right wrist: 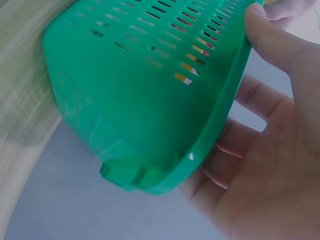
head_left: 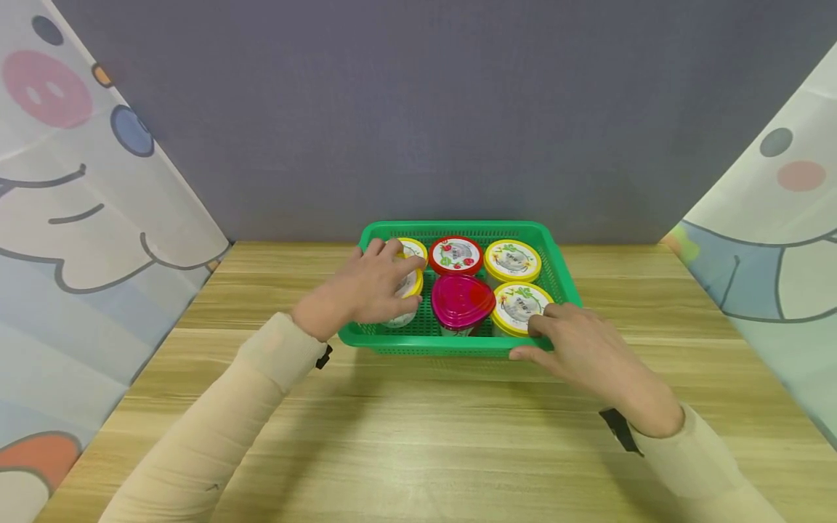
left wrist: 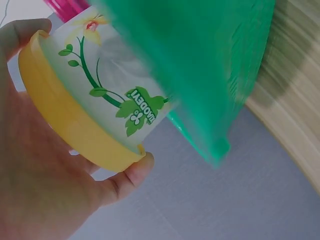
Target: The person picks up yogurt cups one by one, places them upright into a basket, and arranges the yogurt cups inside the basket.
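Observation:
A green plastic basket point(head_left: 425, 342) holds several lidded tubs. At its left end my left hand point(head_left: 369, 287) grips a tub with a yellow lid point(head_left: 410, 283). In the left wrist view that tub point(left wrist: 107, 75) shows a white side printed with green leaves and a yellow flower, and thumb and fingers span its lid rim. At the front right corner my right hand point(head_left: 588, 349) pinches the basket's rim. From the right wrist view, the thumb lies on the rim's outer side and the fingers reach behind the basket wall point(right wrist: 135, 115).
Behind the held tub stands another yellow-lidded tub point(head_left: 416, 249). A red-lidded tub point(head_left: 456, 254), two yellow-lidded tubs and a rounded magenta lid point(head_left: 458, 299) fill the middle and right. The wooden table point(head_left: 405, 436) meets a grey wall point(head_left: 425, 123); cartoon-printed panels flank it.

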A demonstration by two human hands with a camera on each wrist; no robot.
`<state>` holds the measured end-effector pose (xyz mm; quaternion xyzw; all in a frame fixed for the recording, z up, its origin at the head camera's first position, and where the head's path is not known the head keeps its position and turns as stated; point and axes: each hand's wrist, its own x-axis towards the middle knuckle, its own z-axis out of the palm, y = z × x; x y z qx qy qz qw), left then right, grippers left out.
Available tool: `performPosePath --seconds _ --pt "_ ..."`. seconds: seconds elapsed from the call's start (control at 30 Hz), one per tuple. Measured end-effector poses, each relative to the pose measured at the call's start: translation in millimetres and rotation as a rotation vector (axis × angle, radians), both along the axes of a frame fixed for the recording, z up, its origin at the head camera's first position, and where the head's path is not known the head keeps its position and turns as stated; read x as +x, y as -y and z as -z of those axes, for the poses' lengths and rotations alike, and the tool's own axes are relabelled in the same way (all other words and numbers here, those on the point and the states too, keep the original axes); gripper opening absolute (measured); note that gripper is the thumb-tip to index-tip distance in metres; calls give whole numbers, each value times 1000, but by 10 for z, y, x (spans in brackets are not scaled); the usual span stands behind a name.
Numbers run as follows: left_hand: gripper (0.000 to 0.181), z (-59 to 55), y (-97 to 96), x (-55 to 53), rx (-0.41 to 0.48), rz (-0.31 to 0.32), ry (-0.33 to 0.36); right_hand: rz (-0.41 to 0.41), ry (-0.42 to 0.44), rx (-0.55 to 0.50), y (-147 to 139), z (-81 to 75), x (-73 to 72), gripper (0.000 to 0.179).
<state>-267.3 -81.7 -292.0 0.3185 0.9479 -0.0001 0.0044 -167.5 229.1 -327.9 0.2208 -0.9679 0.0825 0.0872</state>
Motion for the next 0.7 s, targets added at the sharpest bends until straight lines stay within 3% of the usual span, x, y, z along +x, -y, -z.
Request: performPosePath --seconds 0.33,0.7 --pt "56 111 -32 18 -14 -1 59 -2 -3 2 5 2 -5 37" --pt "58 207 -37 16 -27 4 75 -10 -10 4 2 1 -8 37"
